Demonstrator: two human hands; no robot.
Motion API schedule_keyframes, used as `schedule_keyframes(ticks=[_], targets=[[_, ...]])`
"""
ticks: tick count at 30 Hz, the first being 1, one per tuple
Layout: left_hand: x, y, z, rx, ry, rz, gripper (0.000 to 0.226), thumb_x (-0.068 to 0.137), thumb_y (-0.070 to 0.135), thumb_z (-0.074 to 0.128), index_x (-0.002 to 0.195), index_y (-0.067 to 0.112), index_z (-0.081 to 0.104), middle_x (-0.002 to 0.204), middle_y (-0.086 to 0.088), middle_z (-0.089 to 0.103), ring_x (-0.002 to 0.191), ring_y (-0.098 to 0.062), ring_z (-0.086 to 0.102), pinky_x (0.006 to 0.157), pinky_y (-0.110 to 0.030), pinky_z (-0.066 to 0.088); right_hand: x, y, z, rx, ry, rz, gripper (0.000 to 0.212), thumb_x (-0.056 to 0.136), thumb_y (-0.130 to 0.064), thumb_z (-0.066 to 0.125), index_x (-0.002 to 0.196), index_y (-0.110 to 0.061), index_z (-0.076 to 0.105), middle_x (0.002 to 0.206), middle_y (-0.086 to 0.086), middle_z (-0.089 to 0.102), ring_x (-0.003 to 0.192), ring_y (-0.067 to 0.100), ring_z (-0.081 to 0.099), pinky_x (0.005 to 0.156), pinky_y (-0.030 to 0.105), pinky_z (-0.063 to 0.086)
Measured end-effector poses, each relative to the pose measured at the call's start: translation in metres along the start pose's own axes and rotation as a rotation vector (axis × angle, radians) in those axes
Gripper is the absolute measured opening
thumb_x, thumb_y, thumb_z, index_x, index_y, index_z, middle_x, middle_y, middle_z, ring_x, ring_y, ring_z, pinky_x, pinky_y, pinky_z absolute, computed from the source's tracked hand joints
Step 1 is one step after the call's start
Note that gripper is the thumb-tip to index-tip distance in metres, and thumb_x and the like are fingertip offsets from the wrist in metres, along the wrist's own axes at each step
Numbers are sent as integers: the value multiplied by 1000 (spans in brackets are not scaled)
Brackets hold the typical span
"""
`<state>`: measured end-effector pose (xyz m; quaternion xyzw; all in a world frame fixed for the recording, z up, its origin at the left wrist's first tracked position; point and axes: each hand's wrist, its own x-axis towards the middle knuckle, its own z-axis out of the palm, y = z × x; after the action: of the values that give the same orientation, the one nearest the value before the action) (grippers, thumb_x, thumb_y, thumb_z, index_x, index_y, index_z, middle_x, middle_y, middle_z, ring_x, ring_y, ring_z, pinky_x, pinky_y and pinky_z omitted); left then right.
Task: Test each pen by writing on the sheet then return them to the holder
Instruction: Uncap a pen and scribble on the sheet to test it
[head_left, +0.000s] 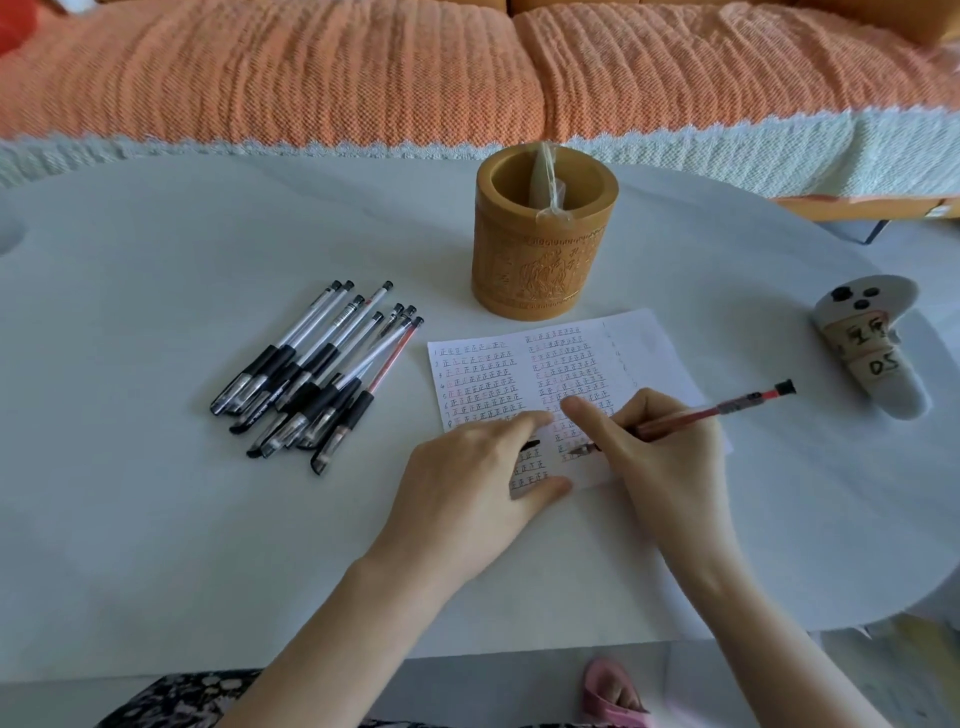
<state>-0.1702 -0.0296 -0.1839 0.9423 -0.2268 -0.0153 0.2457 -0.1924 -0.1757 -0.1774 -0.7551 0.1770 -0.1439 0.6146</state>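
My right hand (660, 441) grips a red pen (727, 408) with its tip on the lower part of a white sheet (639, 353) covered in rows of written marks. My left hand (478, 473) rests on the sheet's lower left corner; a small black object, likely a pen cap, peeks out under its fingers. A pile of several capped pens (317, 374), mostly black and one red, lies left of the sheet. The yellow carved holder (543, 249) stands upright behind the sheet, with only a plastic wrapper inside.
The white oval table (156, 519) fills the view. A grey-white controller (872, 343) with taped labels lies near the right edge. An orange-covered sofa (363, 78) runs behind the table. A pink slipper (613, 691) shows below the front edge.
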Motion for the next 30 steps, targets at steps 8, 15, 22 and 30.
schedule_keyframes(ticks=[8,15,22,30], targets=[[0,1,0,13,-16,-18,56,81,63,52,131,42,41,111,14,63,100,-4,58,70,-19,37,0,11,3,-110,62,-77,43,83,-6,64,50,-9,35,38,-9,31,38,5,31,42,13,23],[1,2,-1,11,-32,-25,54,81,63,52,130,42,40,115,15,62,101,-3,58,72,-20,39,1,15,4,-134,51,-102,42,82,-7,63,53,0,33,44,-8,26,43,8,26,43,14,21],[0,1,-1,16,-39,-31,54,82,62,52,130,42,40,114,15,62,100,-4,59,73,-21,41,2,15,5,-143,52,-104,40,82,-6,62,55,5,35,44,-5,29,41,7,29,43,14,22],[1,2,0,14,-37,-40,53,81,61,53,129,42,40,111,14,63,100,-5,59,74,-22,42,3,16,5,-186,50,-117,41,82,-8,63,54,2,34,45,-5,27,45,8,24,43,17,19]])
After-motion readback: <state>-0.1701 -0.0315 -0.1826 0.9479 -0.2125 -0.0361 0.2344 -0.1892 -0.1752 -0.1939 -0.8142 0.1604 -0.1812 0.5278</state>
